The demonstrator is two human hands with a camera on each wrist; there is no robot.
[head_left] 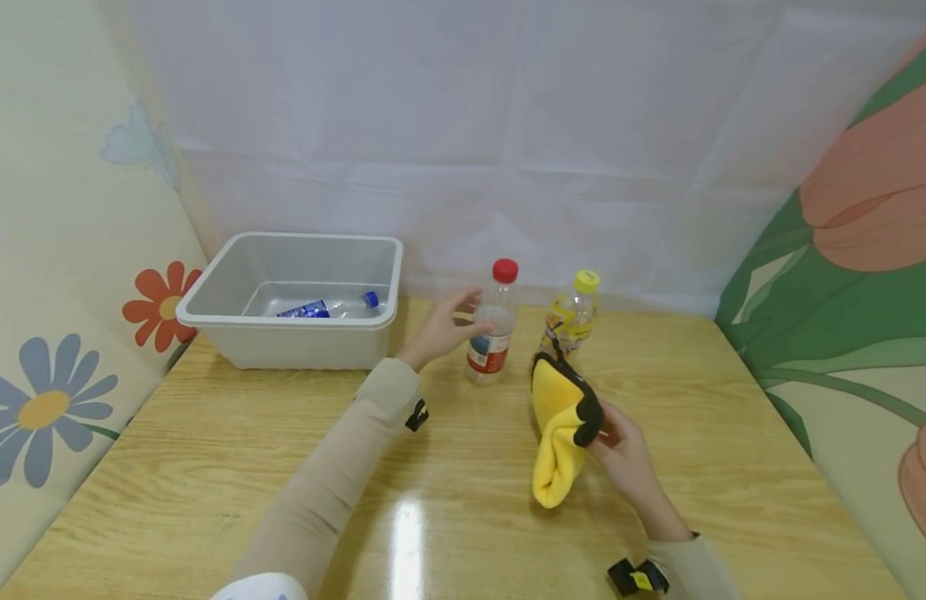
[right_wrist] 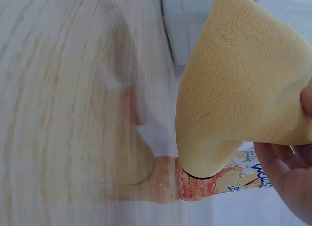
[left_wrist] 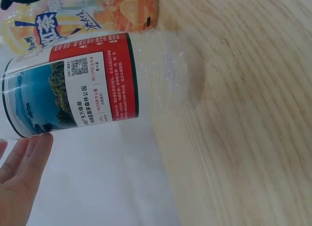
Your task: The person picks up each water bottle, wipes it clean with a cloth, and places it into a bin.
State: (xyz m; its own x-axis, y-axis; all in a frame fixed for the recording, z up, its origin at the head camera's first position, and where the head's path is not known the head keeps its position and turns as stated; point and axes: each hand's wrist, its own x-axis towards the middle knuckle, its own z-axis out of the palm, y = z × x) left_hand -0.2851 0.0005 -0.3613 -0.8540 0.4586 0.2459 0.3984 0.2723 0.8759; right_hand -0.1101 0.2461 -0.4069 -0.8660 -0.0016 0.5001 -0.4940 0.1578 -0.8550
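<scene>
A clear plastic bottle with a red cap stands upright on the table, its label showing a lake picture. Beside it my left hand has thumb and fingers spread apart; the fingertips reach the bottle's near side, and whether they press on it is unclear. My right hand pinches a yellow cloth with black edging by its edge, so the cloth hangs folded above the table. Behind the cloth stands a yellow-capped drink bottle, its lower part partly covered; its orange label shows in the right wrist view.
A grey plastic bin sits at the back left, with a blue-capped bottle lying inside. White sheeting hangs behind the wooden table. Flower-printed panels flank both sides.
</scene>
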